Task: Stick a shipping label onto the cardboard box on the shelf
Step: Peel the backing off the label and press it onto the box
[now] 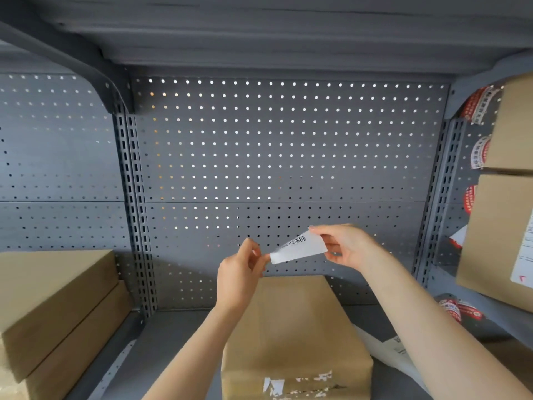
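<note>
A plain cardboard box (297, 336) stands on the grey shelf (173, 336) in front of me, with torn white label scraps on its near face. Above its far end I hold a white shipping label (300, 249) with a barcode along its upper edge. My left hand (242, 272) pinches the label's lower left corner. My right hand (346, 246) grips its upper right end. The label hangs in the air, clear of the box, and is partly peeled or curled at the top.
Two stacked cardboard boxes (54, 307) lie at the left of the shelf. More boxes (501, 226) stand at the right, one bearing a label, with red-and-white tape behind them. A white sheet (395, 350) lies right of the middle box. A perforated grey back panel (285, 157) closes the shelf.
</note>
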A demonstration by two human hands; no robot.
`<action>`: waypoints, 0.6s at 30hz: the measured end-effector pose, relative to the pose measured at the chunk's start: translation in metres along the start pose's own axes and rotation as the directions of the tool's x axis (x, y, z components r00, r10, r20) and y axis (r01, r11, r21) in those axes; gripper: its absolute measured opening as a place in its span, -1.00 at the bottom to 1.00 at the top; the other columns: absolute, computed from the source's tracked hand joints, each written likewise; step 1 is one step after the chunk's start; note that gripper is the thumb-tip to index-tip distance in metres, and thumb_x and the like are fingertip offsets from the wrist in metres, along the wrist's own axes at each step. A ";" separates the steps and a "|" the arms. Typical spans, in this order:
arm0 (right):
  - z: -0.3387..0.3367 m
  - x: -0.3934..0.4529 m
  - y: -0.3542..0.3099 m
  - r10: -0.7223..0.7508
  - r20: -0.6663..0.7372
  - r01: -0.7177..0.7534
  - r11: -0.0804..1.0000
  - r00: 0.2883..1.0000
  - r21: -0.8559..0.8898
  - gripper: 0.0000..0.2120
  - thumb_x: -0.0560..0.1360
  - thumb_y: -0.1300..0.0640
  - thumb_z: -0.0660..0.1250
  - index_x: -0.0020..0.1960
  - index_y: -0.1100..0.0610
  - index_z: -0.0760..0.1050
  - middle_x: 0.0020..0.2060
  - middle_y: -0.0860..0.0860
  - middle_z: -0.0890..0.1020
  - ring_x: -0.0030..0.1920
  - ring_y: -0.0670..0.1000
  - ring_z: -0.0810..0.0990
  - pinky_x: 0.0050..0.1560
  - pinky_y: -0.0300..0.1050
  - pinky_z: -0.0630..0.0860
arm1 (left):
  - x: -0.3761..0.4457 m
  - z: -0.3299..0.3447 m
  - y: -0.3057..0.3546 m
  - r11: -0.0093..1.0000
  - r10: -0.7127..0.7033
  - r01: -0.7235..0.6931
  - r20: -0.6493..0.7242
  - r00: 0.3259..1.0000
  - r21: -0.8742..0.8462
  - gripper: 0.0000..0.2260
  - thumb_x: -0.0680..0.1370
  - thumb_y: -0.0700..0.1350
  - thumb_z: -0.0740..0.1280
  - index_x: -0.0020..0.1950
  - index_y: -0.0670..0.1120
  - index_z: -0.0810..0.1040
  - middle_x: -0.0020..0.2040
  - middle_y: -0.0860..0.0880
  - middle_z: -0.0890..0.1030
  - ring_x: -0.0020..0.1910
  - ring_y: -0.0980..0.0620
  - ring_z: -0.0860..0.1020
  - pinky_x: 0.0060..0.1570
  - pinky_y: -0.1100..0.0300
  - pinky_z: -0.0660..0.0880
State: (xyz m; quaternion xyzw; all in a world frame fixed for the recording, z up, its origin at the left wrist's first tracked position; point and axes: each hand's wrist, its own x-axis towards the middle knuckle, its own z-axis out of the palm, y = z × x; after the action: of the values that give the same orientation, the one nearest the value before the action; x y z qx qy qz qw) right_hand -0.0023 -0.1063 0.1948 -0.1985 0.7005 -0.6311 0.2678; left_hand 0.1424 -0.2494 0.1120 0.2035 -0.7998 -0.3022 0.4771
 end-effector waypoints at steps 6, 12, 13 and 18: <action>0.012 -0.002 -0.006 -0.074 -0.046 0.074 0.997 0.996 -0.001 -0.91 0.40 0.19 0.46 -0.12 0.18 0.60 -0.24 0.07 0.69 -0.25 -0.02 0.60 -0.27 -0.16 0.46 | -0.006 -0.003 -0.015 0.993 0.047 -0.048 0.014 0.999 0.107 -0.70 0.44 0.06 0.42 -0.24 -0.01 0.33 -0.43 0.06 0.56 -0.40 -0.04 0.54 -0.31 0.08 0.49; 0.001 -0.010 -0.016 -0.237 -0.017 0.235 0.969 0.971 -0.078 -0.95 0.45 0.14 0.44 -0.12 0.12 0.61 -0.21 0.05 0.71 -0.22 -0.01 0.63 -0.18 -0.14 0.54 | -0.012 -0.004 -0.018 0.962 -0.258 0.264 0.083 0.963 -0.071 -0.74 0.46 0.10 0.40 -0.24 -0.08 0.52 -0.40 0.03 0.64 -0.42 0.09 0.61 -0.31 0.10 0.51; 0.000 -0.011 -0.015 -0.251 0.004 0.250 0.964 0.968 -0.092 -0.94 0.45 0.13 0.43 -0.11 0.12 0.62 -0.19 0.04 0.71 -0.20 -0.01 0.65 -0.16 -0.14 0.55 | -0.010 -0.005 -0.010 0.905 -0.348 0.363 0.106 0.932 -0.224 -0.70 0.50 0.12 0.33 -0.22 -0.11 0.58 -0.38 0.00 0.67 -0.39 0.09 0.64 -0.29 0.11 0.52; -0.005 -0.016 -0.008 -0.296 0.078 0.304 0.944 0.952 -0.127 -0.94 0.48 0.10 0.40 -0.12 0.07 0.64 -0.20 -0.02 0.72 -0.25 -0.07 0.65 -0.25 -0.22 0.51 | 0.007 -0.005 0.029 0.575 -0.422 0.624 0.462 0.780 -0.528 -0.47 0.51 0.29 0.17 -0.04 -0.13 0.68 -0.11 -0.03 0.72 -0.13 0.05 0.67 -0.04 0.20 0.55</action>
State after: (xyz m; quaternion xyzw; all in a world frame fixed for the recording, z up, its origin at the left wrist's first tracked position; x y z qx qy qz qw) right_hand 0.0061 -0.0938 0.2053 -0.3389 0.6957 -0.6089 0.1743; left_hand 0.1429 -0.2336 0.1382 0.2060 -0.6024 -0.7172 0.2835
